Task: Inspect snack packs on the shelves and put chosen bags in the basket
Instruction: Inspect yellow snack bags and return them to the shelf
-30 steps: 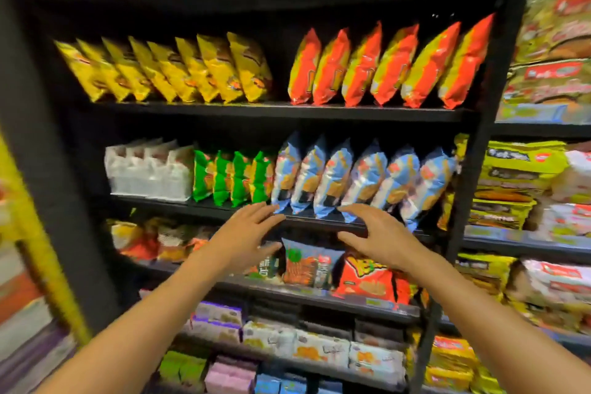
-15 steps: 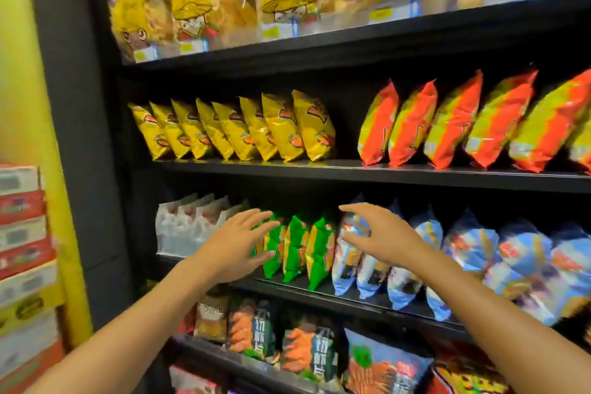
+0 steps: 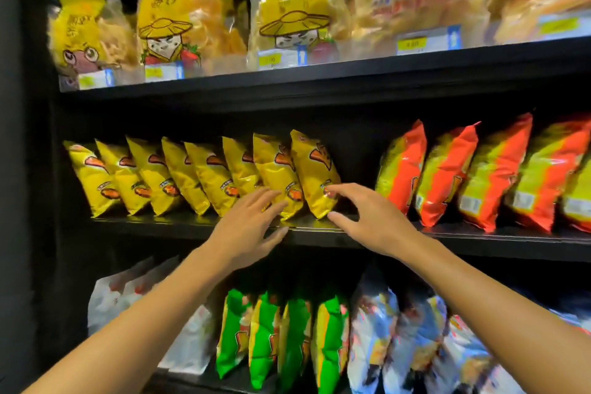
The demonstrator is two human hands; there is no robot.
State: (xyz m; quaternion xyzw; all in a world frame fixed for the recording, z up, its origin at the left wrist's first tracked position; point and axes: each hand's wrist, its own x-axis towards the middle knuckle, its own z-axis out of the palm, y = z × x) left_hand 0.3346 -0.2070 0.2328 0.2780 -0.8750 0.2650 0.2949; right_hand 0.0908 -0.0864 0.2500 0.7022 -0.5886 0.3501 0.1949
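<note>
Several yellow snack bags stand in a leaning row on the middle black shelf. The rightmost yellow bag is at the row's end. My left hand reaches toward the row with fingers spread and straight, fingertips at the lower part of the bags. My right hand is spread beside the rightmost bag, fingers near its lower right corner. Neither hand holds anything. No basket is in view.
Orange and yellow bags stand to the right on the same shelf. Clear bags with yellow labels fill the top shelf. Below are white bags, green bags and blue-white bags. A dark upright bounds the left.
Both hands rose from the green and blue bags' shelf to the yellow bags' shelf above. The view tilted upward and moved closer to the shelves.
</note>
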